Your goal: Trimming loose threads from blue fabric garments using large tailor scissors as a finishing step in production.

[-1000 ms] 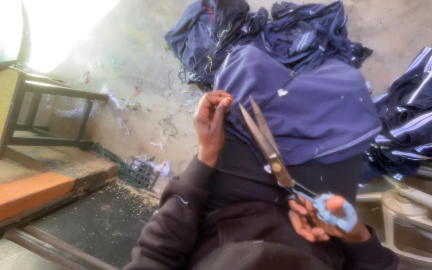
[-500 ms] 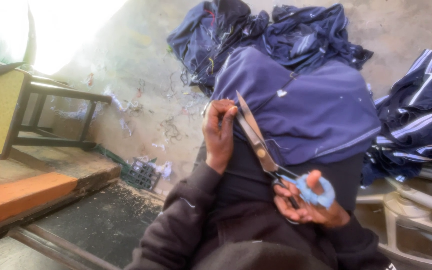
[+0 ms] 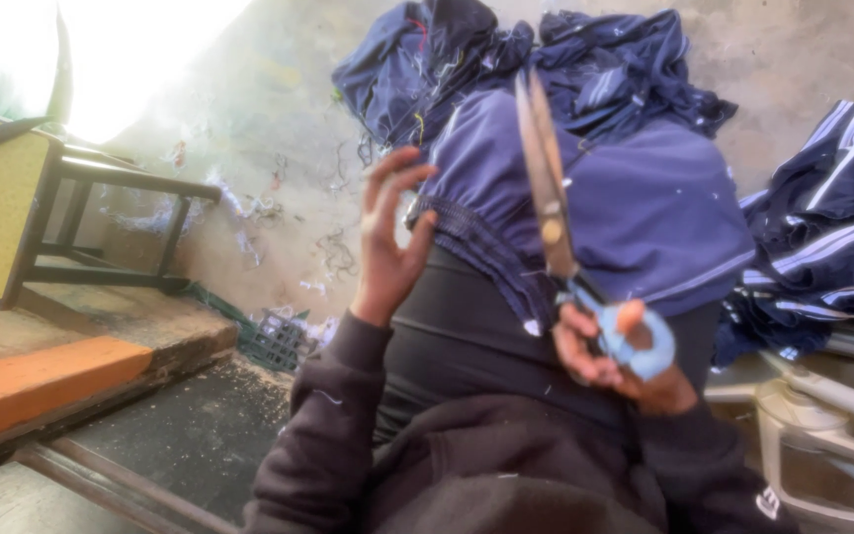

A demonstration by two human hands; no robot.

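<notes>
Scissors with long steel blades and pale blue handles point(image 3: 585, 267) sit in my right hand point(image 3: 610, 361), thumb and fingers threaded through the loops, gripping them; the blades point up, nearly closed, over the navy blue garment with a gathered waistband point(image 3: 635, 208). I note my left hand point(image 3: 387, 237) raised beside that waistband, fingers spread wide and holding nothing. The garment drapes over my dark-clothed lap. Behind it lies a heap of navy striped clothing point(image 3: 506, 69); a yellow-topped metal table point(image 3: 12, 198) stands far left.
</notes>
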